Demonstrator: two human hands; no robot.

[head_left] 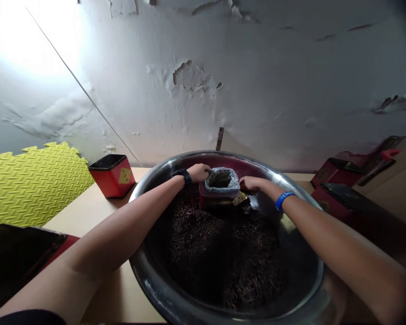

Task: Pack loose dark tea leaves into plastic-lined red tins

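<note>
A red box (209, 203) with a yellow label stands inside a large shiny metal basin (145, 282). A clear plastic bag (219, 194) lines the box, its edge folded out over the rim. My left hand (199, 172) pinches the bag's left edge. On the opposite side my right hand (252, 183) is closed at the bag's right edge, its fingertips partly in shadow. Dark, loose, twig-like dried leaves (203, 243), resembling tea, cover the basin's bottom around the box. The inside of the bag looks dark, and I cannot make out its contents.
Another red box (110, 178) stands left of the basin on the pale table (72, 214). A dark-topped box (16, 253) sits at the near left. More red boxes (338, 174) and cardboard (392, 185) are at the right. A yellow foam mat (37, 180) leans by the wall.
</note>
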